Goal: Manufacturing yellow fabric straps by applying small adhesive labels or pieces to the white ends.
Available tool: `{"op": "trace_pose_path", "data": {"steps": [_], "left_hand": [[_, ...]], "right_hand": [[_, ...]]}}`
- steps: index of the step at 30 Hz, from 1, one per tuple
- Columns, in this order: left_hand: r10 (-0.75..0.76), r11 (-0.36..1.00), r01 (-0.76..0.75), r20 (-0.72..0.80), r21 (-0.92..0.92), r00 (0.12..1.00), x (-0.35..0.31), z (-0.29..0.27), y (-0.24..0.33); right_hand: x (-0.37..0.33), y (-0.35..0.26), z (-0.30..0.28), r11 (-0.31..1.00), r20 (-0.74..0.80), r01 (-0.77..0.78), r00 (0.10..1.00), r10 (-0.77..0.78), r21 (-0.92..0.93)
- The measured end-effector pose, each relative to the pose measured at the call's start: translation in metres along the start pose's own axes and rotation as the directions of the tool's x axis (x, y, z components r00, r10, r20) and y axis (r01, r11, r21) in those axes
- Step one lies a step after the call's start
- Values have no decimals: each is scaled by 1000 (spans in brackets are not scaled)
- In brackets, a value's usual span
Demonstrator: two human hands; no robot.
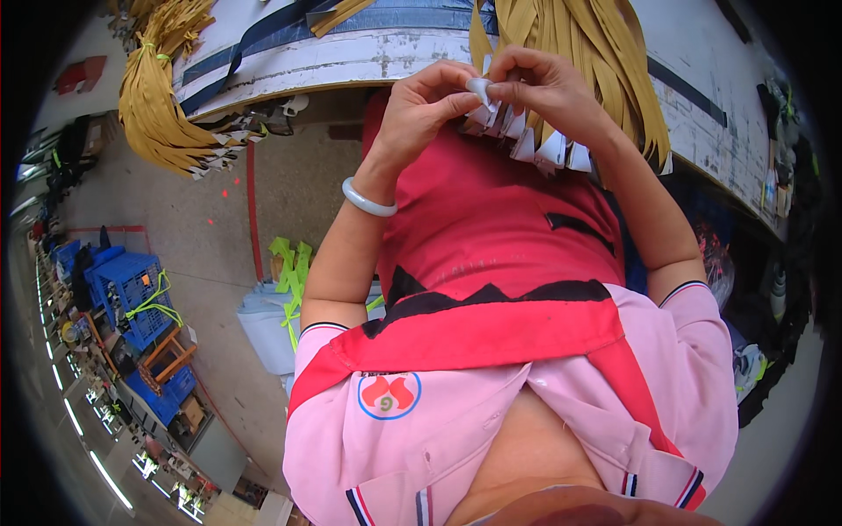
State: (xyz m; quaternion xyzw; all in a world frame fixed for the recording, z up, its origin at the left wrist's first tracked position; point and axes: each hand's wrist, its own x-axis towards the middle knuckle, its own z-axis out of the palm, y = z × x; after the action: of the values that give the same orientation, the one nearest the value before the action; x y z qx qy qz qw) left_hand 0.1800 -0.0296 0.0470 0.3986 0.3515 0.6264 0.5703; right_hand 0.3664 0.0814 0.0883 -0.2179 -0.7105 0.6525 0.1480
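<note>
At the table's edge, my left hand (428, 112) and my right hand (545, 95) meet, fingertips pinched around a small folded white strip (480, 87). Its far end and what it is fixed to are partly hidden by my fingers. Just below and right of the hands, several white-tipped strap ends (551, 151) hang over the edge. They belong to a thick bundle of mustard-yellow straps (605, 61), which lies across the table beneath my right forearm.
A second bundle of mustard-yellow straps (158, 110) hangs off the white worn table (395, 54) at the left. Dark blue strips (250, 44) lie on the tabletop. Down on the floor are a blue crate (132, 294) and a pale blue stack (267, 329) with bright green ties.
</note>
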Motion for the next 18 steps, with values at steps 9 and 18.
{"op": "trace_pose_path", "data": {"steps": [9, 18], "left_hand": [[-61, 996, 67, 84, -66, 995, 11, -9, -3], [49, 997, -44, -69, 68, 996, 14, 12, 27]], "right_hand": [[9, -11, -13, 997, 157, -65, 986, 59, 33], [6, -25, -5, 994, -11, -4, 1000, 5, 113]]}}
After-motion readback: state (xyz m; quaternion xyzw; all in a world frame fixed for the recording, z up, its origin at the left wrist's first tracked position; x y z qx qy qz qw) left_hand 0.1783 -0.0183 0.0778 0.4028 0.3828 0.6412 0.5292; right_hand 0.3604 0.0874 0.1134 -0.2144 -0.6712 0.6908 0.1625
